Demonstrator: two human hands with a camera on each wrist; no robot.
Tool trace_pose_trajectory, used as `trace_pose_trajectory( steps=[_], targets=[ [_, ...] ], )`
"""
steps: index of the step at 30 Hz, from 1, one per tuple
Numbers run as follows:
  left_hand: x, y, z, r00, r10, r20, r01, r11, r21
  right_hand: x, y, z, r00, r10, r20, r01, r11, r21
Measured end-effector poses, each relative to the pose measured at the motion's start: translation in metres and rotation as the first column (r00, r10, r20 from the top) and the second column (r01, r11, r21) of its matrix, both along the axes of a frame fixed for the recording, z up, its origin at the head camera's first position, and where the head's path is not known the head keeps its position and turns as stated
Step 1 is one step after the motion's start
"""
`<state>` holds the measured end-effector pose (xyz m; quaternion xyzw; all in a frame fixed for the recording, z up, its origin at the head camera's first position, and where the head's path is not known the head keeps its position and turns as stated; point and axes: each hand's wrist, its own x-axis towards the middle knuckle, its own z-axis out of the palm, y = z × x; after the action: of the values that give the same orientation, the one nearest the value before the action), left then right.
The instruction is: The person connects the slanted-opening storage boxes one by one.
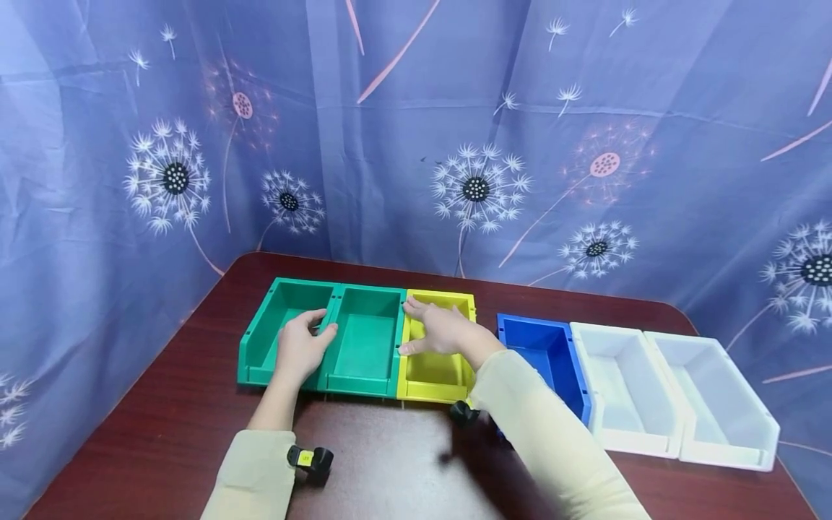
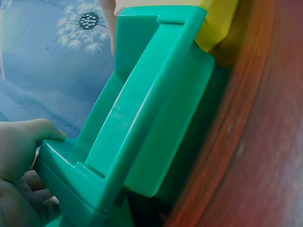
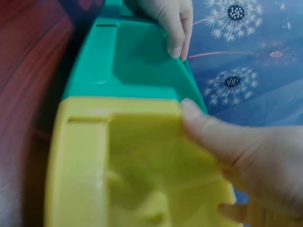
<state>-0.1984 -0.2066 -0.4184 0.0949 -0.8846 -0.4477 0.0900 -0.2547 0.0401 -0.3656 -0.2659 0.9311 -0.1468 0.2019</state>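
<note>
Two green bins stand side by side, a left one (image 1: 286, 307) and a right one (image 1: 367, 343), with a yellow bin (image 1: 432, 370) against the right one. My left hand (image 1: 302, 348) grips the wall between the green bins. In the left wrist view its thumb lies on the rim of the green bin (image 2: 128, 118), and the fingers curl on the other side. Over the yellow bin reaches my right hand (image 1: 448, 331), its thumb and fingertips spread at the seam with the green bin. The right wrist view shows that thumb (image 3: 213, 132) touching the yellow rim.
To the right stand a blue bin (image 1: 536, 339) and two white bins, one (image 1: 617, 393) beside the other (image 1: 721, 397). A gap separates yellow from blue. Behind the dark red table (image 1: 383, 455) hangs a blue dandelion curtain (image 1: 390, 166).
</note>
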Motion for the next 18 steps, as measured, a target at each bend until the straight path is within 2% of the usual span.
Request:
trace_pose_trajectory(
  steps=[6,10,14,18],
  targets=[
    [-0.001,0.0,0.007,0.999,-0.029,0.044,0.031,0.999,-0.041,0.003,0.018,-0.02,0.989,-0.019,-0.149,0.006,0.996,-0.083],
    [-0.001,0.006,0.013,0.998,-0.021,0.052,0.028,0.991,-0.129,0.007,0.034,-0.024,0.972,-0.051,-0.231,0.016,0.989,-0.15],
    [-0.003,0.019,0.016,1.0,-0.018,0.009,0.02,0.965,-0.261,0.011,0.05,-0.019,0.958,-0.095,-0.27,0.043,0.98,-0.195],
    [-0.005,0.039,0.017,0.997,-0.067,-0.049,0.046,0.941,-0.334,0.016,0.07,-0.014,0.961,-0.127,-0.247,0.073,0.973,-0.218]
  ],
)
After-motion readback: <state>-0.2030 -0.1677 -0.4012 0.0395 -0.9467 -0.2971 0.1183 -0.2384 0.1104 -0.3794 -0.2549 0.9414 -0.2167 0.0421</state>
